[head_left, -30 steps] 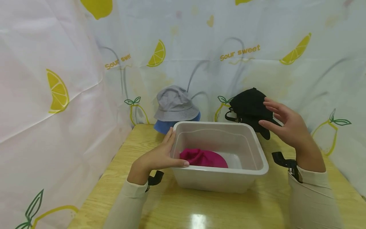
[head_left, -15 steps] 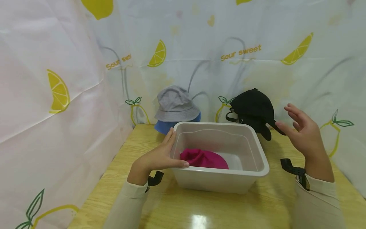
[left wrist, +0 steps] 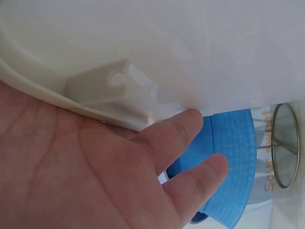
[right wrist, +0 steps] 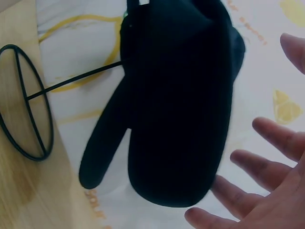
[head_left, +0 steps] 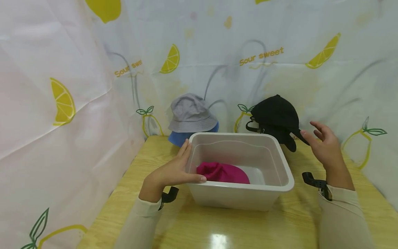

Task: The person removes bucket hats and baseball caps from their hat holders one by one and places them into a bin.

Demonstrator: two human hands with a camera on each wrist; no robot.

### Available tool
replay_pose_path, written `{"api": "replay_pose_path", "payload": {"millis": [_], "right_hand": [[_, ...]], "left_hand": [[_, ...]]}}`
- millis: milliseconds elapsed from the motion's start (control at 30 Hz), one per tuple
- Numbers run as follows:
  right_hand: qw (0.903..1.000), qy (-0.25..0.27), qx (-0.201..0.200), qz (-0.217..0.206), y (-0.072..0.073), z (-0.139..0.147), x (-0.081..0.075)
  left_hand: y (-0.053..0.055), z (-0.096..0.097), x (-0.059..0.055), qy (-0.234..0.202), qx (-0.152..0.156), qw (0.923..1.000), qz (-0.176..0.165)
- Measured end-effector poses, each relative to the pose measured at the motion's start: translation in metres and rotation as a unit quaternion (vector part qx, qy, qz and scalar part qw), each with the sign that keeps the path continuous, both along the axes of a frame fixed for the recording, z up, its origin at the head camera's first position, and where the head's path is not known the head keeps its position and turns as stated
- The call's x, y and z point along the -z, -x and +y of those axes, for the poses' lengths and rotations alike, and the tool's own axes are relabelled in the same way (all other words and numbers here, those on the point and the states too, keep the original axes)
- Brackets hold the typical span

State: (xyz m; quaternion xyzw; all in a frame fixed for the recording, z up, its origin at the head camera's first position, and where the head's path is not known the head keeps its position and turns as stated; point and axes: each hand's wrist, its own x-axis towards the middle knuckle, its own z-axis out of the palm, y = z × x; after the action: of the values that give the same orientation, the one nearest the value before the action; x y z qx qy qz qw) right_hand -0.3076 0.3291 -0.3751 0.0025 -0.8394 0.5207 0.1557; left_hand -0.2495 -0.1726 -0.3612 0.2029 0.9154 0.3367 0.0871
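Observation:
My left hand (head_left: 171, 173) rests on the near left corner of a pale plastic bin (head_left: 233, 197), fingers straight along its side and thumb on the front rim. A magenta cap (head_left: 231, 173) lies inside the bin. Behind its right end, two black caps (head_left: 275, 112) are stacked, their brims pointing right and down. My right hand (head_left: 325, 147) is beside them with fingers spread and thumb tip right at the upper brim. Seen from the right wrist, the fingertips (right wrist: 240, 156) are lined up along the edge of the wide black brim (right wrist: 176, 157).
A grey bucket hat (head_left: 191, 112) sits over a blue bucket hat (head_left: 178, 138) behind the bin's left end. A dark wire stand (right wrist: 71, 81) with a round base supports the black caps. Lemon-print cloth (head_left: 214, 41) hangs behind and left of the wooden table (head_left: 130, 193).
My right hand has drawn back to the right from in front of the black caps, then come slightly left and lower beside the upper brim. My left hand keeps its place.

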Motion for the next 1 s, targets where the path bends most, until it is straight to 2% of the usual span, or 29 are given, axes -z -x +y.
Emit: {"api": "replay_pose_path", "payload": {"millis": [233, 467, 700, 867, 1000], "right_hand": [[0.9992, 0.008, -0.029, -0.028, 0.01, 0.004, 0.012], [0.9985, 0.034, -0.024, -0.036, 0.018, 0.01, 0.026], [0.9991, 0.012, -0.03, -0.028, 0.024, 0.012, 0.035], [0.9993, 0.008, -0.026, -0.024, 0.024, 0.013, 0.032], [0.9975, -0.056, -0.029, -0.032, 0.025, 0.014, 0.016]], "left_hand": [[0.002, 0.001, -0.002, -0.001, -0.002, 1.0, -0.001], [-0.001, 0.001, -0.001, 0.004, -0.004, 1.0, -0.005], [-0.001, 0.001, -0.002, 0.002, -0.001, 1.0, 0.002], [-0.001, 0.001, -0.001, 0.003, 0.0, 1.0, 0.0], [-0.001, 0.0, 0.0, 0.003, -0.002, 1.0, 0.001]]}}
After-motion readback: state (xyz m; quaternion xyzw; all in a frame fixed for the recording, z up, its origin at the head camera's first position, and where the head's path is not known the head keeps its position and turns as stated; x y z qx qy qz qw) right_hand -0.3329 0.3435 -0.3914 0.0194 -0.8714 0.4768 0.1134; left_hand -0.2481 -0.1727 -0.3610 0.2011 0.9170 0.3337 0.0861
